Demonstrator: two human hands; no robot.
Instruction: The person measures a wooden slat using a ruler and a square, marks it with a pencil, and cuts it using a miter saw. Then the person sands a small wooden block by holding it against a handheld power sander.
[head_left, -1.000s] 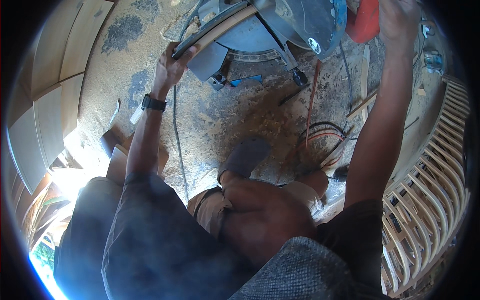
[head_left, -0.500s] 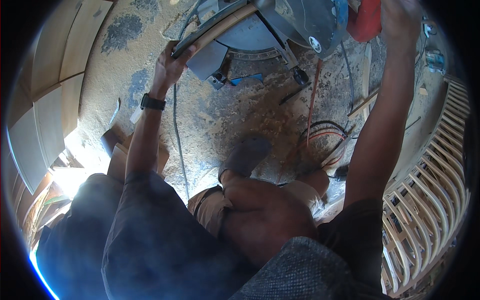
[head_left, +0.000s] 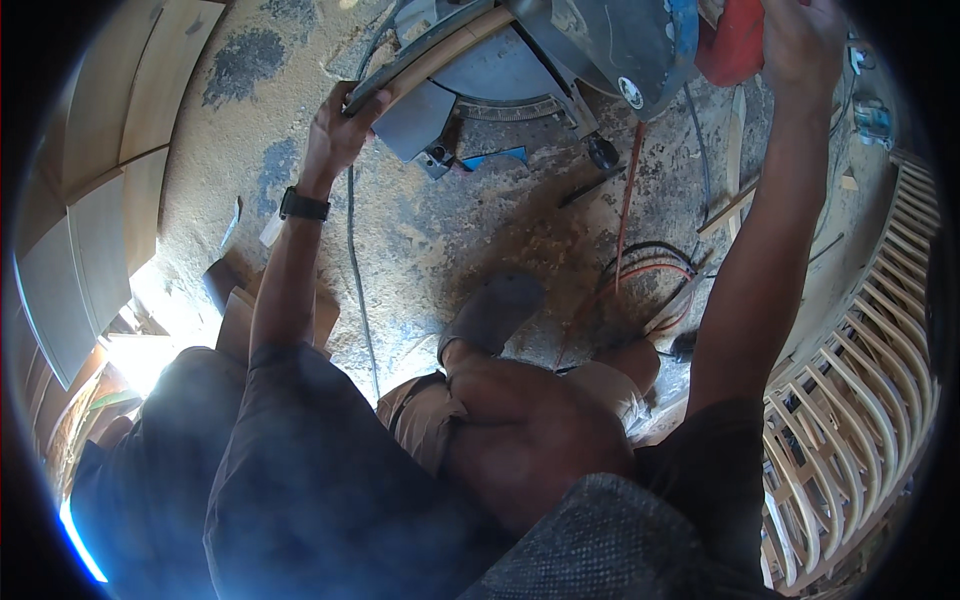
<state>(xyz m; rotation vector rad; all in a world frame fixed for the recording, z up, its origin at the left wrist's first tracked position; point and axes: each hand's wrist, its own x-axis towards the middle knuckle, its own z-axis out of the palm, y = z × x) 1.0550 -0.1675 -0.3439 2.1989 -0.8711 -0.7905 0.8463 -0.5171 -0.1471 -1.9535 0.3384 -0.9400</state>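
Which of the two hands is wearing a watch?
The left hand, the one holding the wooden strip: a black watch is strapped around its wrist. The right hand, beside the saw's red part, has a bare wrist.

At the left hand [head_left: 340, 132], the strip [head_left: 440, 60] was smooth wood; beside it, the saw table [head_left: 490, 72] was matt metal, the floor [head_left: 420, 235] rough.

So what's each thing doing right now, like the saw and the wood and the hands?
Saw: on or off, can't tell.
Wooden strip: lying along the dark fence.
Left hand: gripping the wooden strip's end and the fence.
Right hand: at the saw's red part, grip partly out of frame.
Watch: strapped on the left wrist.
Cords: looped on the floor.
Wooden panels: overlapping.
Curved wooden pieces: in a row.
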